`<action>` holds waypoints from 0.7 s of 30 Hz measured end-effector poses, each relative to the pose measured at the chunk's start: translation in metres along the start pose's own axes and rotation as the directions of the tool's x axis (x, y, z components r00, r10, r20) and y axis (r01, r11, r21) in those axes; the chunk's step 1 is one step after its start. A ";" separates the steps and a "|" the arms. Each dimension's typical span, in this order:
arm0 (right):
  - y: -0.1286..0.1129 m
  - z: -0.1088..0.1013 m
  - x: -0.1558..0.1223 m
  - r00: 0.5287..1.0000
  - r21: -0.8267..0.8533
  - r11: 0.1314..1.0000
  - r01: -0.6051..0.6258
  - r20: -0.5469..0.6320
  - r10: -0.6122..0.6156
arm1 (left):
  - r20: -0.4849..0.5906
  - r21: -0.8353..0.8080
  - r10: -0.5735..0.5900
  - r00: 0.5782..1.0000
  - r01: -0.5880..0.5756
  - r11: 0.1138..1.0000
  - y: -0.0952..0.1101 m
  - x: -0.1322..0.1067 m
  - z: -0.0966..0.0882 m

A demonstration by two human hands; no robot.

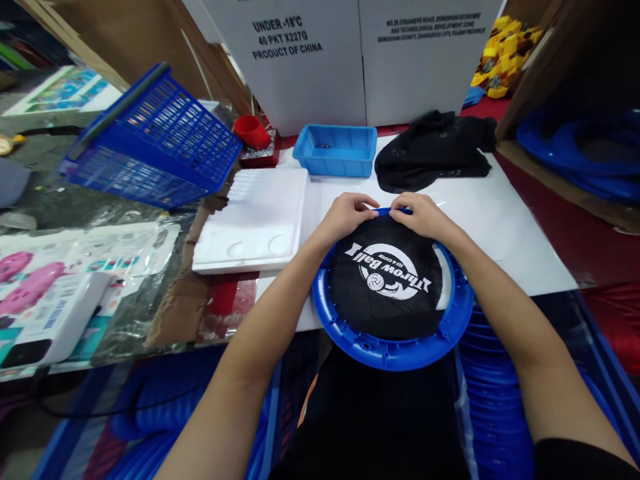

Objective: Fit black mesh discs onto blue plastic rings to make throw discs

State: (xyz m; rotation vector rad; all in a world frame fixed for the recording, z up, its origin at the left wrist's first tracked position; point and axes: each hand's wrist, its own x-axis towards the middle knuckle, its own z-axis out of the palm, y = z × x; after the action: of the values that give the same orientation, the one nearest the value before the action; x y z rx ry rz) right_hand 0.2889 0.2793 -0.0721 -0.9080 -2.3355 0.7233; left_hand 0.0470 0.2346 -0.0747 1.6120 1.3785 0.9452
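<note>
A blue plastic ring (390,355) lies partly over the table's near edge and partly above my lap. Black mesh fabric (395,320) with white "Throw Ball" lettering spans its middle, and the print faces away from me. At the far rim, my left hand (350,215) pinches the ring and mesh edge between thumb and fingers. Close beside it, my right hand (420,212) pinches the same rim a little to the right. Small pegs and holes show along the ring's near side. My fingers hide part of the far rim.
Beyond the ring stand a light-blue tray (335,166) and a pile of black mesh pieces (435,153). White foam (255,227) and a tilted blue basket (160,140) are leftward. A red cup (251,132) sits behind. Stacked blue rings (493,393) are below right.
</note>
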 end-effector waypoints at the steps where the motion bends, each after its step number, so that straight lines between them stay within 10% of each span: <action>1: 0.000 0.000 0.000 1.000 -0.013 1.000 -0.004 -0.004 0.004 | -0.002 0.023 0.008 1.000 -0.008 1.000 -0.001 0.000 0.000; 10: -0.002 0.000 0.001 0.998 0.030 0.997 -0.068 0.000 0.068 | -0.011 0.329 0.165 0.986 -0.152 0.932 0.006 -0.005 0.001; 21: -0.001 -0.002 -0.004 0.999 0.076 0.996 -0.034 0.002 0.034 | 0.028 0.108 0.074 0.997 -0.076 0.991 -0.002 -0.003 -0.001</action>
State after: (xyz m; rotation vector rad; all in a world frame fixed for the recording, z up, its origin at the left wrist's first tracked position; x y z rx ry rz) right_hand 0.2921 0.2761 -0.0715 -0.9165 -2.2816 0.8212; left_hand 0.0455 0.2322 -0.0763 1.7619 1.3821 0.9045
